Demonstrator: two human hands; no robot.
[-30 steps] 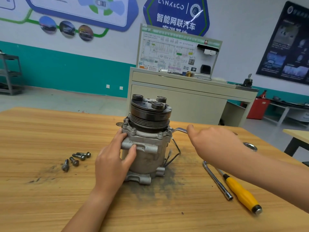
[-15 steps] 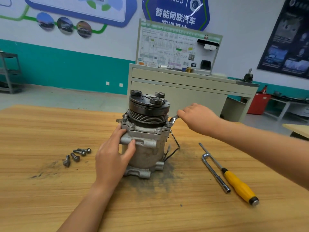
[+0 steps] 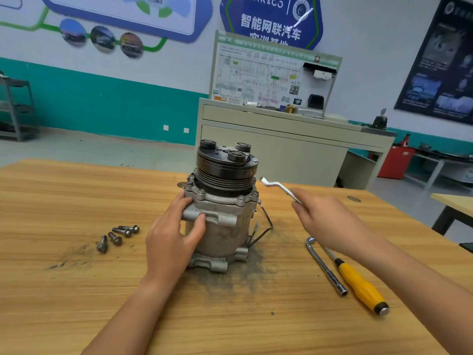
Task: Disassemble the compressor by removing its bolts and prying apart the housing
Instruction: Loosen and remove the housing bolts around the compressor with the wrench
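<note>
The compressor (image 3: 225, 208) stands upright on the wooden table (image 3: 76, 201), its black pulley on top and bolt heads around the grey flange. My left hand (image 3: 174, 234) grips the housing's left side, thumb across a lug. My right hand (image 3: 325, 221) holds a silver offset wrench (image 3: 277, 188) in the air; its head is just right of the pulley and clear of the bolts. Several removed bolts (image 3: 117, 235) lie on the table to the left.
An L-shaped socket wrench (image 3: 326, 267) and a yellow-handled screwdriver (image 3: 361, 285) lie on the table to the right. Dark grime surrounds the compressor's base. A black wire loops off its right side. A grey cabinet (image 3: 294, 149) stands behind the table.
My right hand has lifted the wrench off the flange bolt and drawn it back to the right, above the table. My left hand has kept its grip on the housing.
</note>
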